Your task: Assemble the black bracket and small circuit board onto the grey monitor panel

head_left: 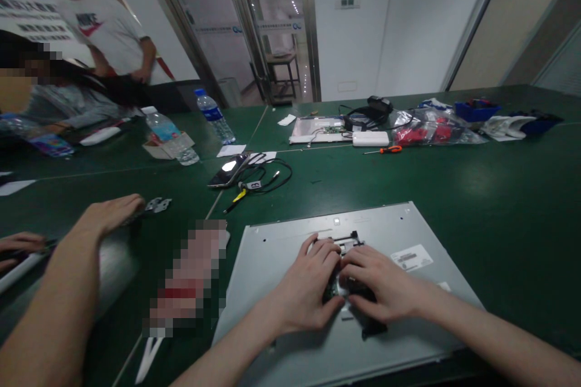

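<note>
A flat grey metal display panel (281, 254) lies in front of me with its labelled back face up. My left hand (313, 284) curls over the panel's middle, its fingers on a small circuit board (333, 291). Right beside it, my right hand (385, 284) is closed around a dark part (363, 290) mostly hidden by the fingers. The two hands' fingertips nearly meet. Past my fingers a black bracket-like piece (354, 237) shows, and another black piece (374, 331) pokes out below my right hand. A white label (411, 257) is stuck right of the hands.
Left of the panel, a co-worker's arm (68, 272) reaches in over another panel. Ahead lie a phone (227, 170), black cables (272, 184), an orange screwdriver (390, 149), a panel with a board (318, 130) and plastic bags (436, 128). Water bottles (214, 116) stand back left, near two people.
</note>
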Demonstrator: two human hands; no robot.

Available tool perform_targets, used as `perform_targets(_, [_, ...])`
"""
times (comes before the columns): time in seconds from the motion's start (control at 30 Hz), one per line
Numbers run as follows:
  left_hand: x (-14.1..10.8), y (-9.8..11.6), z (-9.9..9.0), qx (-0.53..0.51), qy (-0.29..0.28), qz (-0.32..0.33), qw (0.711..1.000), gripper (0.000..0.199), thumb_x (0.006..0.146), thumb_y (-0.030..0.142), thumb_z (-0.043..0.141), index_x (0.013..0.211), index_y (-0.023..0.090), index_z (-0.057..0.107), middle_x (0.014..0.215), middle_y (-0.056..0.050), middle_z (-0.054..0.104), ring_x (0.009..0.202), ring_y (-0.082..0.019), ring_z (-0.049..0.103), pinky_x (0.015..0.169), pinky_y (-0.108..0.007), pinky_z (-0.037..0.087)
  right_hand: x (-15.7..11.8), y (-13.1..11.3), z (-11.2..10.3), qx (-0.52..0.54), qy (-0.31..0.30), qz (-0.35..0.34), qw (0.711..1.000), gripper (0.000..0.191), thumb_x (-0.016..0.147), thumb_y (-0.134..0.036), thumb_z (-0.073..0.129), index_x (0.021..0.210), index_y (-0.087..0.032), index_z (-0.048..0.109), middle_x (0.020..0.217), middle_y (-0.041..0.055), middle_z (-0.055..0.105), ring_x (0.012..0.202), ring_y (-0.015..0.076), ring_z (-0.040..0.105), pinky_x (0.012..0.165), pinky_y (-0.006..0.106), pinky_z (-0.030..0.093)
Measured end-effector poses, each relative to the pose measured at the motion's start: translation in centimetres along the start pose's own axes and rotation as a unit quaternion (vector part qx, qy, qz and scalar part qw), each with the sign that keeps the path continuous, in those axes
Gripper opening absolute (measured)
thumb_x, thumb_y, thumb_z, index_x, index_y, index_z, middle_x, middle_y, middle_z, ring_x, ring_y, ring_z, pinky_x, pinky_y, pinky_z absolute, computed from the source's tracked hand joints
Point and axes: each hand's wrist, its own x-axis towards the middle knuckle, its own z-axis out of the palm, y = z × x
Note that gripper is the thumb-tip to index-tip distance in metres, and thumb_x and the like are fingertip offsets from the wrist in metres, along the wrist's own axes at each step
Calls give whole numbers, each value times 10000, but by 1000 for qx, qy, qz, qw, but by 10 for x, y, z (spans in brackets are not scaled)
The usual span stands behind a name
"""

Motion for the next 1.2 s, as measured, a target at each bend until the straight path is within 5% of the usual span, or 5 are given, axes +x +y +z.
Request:
perform_targets(0.83, [0, -2, 1, -6, -11, 0, 1000, 604, 733, 409, 763, 1241, 218, 497, 1313, -99, 547, 1270, -331, 476, 1221, -571, 176, -1, 11, -8, -32, 11, 18, 999, 164, 835, -260, 634, 966, -194, 561, 1070, 81, 592, 1027, 249, 529, 930, 413, 433])
perform_targets(1.03, [-1, -1, 3, 2, -7, -3, 1000, 416, 856, 334, 653, 1231, 219, 513, 1312, -90, 554, 1284, -301, 471, 1224, -539, 193, -2, 11, -7, -32, 15, 15, 999, 176, 834, -255, 644, 980, -196, 565, 1100, 81, 593, 1052, 245, 534, 948, 409, 429])
perform_targets(1.2, [-1, -1, 5, -2, 1, -3, 1000, 442, 822, 301, 674, 1228, 224, 519, 1292, -88, 562, 1265, -301, 480, 1219, -540, 203, -1, 9, -9, -27, 5, 18, 999, 191, 845, -255, 643, 1010, -193, 568, 1129, 90, 595, 1072, 249, 531, 962, 407, 427])
